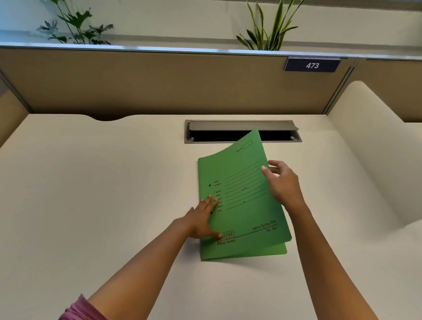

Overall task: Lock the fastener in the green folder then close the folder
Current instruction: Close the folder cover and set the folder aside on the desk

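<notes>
A green folder (246, 212) lies on the white desk (90, 189), its printed front cover facing up and still bowed a little above the back cover. The far right corner curls upward. My left hand (204, 218) presses flat on the cover near the spine, fingers spread. My right hand (282, 183) rests on the cover's right side, fingers loosely apart, thumb toward the middle. The fastener is hidden inside the folder.
A grey cable hatch (242, 132) stands open in the desk just behind the folder. Beige partition walls (160, 81) enclose the desk at the back and left, with a sign reading 473 (312, 65). A curved white divider (370, 158) rises at the right. Plants stand behind the partition.
</notes>
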Available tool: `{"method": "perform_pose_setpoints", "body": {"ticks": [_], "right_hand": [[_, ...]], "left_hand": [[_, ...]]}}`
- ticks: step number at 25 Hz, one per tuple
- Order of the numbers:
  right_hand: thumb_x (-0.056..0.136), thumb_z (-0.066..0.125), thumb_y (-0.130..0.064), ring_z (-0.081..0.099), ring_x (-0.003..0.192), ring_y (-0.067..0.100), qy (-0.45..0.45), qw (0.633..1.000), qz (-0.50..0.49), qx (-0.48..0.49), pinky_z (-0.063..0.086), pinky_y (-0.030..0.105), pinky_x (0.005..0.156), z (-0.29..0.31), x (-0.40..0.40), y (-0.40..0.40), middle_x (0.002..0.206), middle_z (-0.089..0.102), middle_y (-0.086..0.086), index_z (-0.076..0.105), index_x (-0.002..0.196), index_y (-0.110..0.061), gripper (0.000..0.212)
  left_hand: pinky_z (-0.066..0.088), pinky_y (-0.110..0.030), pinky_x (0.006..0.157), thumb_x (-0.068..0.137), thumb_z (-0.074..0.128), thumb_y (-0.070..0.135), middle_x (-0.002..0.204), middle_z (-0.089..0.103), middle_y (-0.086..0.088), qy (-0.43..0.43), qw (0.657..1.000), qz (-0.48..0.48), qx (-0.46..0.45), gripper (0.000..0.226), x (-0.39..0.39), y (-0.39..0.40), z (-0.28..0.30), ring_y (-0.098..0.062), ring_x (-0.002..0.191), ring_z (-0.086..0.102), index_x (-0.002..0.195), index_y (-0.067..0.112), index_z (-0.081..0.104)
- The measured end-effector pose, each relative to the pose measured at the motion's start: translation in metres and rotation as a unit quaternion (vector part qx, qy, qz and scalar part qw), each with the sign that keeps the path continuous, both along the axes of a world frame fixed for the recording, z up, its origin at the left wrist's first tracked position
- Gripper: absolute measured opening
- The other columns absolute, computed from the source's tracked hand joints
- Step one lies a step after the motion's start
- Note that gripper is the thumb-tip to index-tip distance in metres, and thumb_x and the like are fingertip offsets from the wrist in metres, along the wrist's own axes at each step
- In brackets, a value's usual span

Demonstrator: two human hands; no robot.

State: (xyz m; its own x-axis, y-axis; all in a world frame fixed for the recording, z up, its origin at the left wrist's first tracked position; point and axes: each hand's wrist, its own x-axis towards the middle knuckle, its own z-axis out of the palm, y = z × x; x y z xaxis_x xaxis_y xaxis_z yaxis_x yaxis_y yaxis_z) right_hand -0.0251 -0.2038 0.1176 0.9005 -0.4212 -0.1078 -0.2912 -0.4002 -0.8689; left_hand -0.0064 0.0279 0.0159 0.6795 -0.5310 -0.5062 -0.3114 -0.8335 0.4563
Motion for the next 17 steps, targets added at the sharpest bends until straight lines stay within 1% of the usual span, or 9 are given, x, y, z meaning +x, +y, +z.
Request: {"method": "perform_pose_setpoints", "body": {"ticks": [2, 5, 8, 12, 15, 17], "right_hand": [[0.093, 0.058, -0.032, 0.06, 0.112, 0.024, 0.014, 1.0, -0.011, -0.021, 0.049, 0.037, 0.095, -0.016, -0.001, -0.005, 0.129, 0.061, 0.007, 0.05, 0.134, -0.013, 0.046], [0.093, 0.059, -0.028, 0.055, 0.122, 0.028, 0.043, 0.998, -0.037, -0.01, 0.043, 0.036, 0.1, -0.039, -0.005, -0.013, 0.135, 0.057, 0.011, 0.047, 0.136, -0.01, 0.049], [0.092, 0.059, -0.026, 0.051, 0.126, 0.03, 0.066, 0.997, -0.044, -0.017, 0.041, 0.04, 0.105, -0.063, -0.012, -0.02, 0.14, 0.053, 0.013, 0.045, 0.138, -0.007, 0.051], [0.089, 0.061, -0.022, 0.048, 0.129, 0.031, 0.075, 0.995, -0.071, -0.003, 0.039, 0.041, 0.105, -0.094, -0.025, -0.021, 0.142, 0.05, 0.015, 0.043, 0.139, -0.005, 0.056], [0.088, 0.062, -0.019, 0.043, 0.132, 0.029, 0.049, 0.996, -0.048, -0.058, 0.036, 0.04, 0.108, -0.114, -0.038, -0.012, 0.143, 0.044, 0.014, 0.041, 0.139, -0.004, 0.057], [0.09, 0.06, -0.023, 0.038, 0.136, 0.029, 0.033, 0.991, -0.003, -0.128, 0.032, 0.04, 0.113, -0.129, -0.046, -0.006, 0.146, 0.04, 0.014, 0.039, 0.141, -0.006, 0.058]], "left_hand": [[0.001, -0.049, 0.125, 0.08, 0.07, 0.058, 0.165, -0.021, -0.002, -0.012, 0.999, -0.021, 0.035, 0.119, -0.002, -0.003, -0.004, -0.024, 0.154, -0.011, 0.157, 0.022, -0.014], [-0.004, -0.052, 0.124, 0.081, 0.065, 0.062, 0.164, -0.024, -0.003, -0.024, 0.996, -0.042, 0.073, 0.117, -0.003, -0.004, -0.011, -0.023, 0.153, -0.017, 0.157, 0.021, -0.014], [-0.007, -0.055, 0.122, 0.084, 0.06, 0.063, 0.163, -0.026, -0.003, -0.039, 0.993, -0.054, 0.096, 0.112, -0.005, -0.005, -0.016, -0.022, 0.152, -0.02, 0.157, 0.021, -0.014], [-0.012, -0.056, 0.12, 0.088, 0.051, 0.065, 0.162, -0.029, -0.002, -0.061, 0.989, -0.062, 0.116, 0.106, -0.015, -0.004, -0.023, -0.022, 0.151, -0.024, 0.156, 0.022, -0.018], [-0.013, -0.056, 0.119, 0.088, 0.05, 0.066, 0.162, -0.029, -0.002, -0.066, 0.989, -0.059, 0.122, 0.106, -0.017, -0.004, -0.025, -0.022, 0.15, -0.025, 0.156, 0.022, -0.018], [-0.014, -0.056, 0.119, 0.088, 0.051, 0.066, 0.162, -0.029, -0.002, -0.064, 0.989, -0.056, 0.123, 0.106, -0.016, -0.005, -0.024, -0.022, 0.15, -0.025, 0.156, 0.022, -0.018]]}}
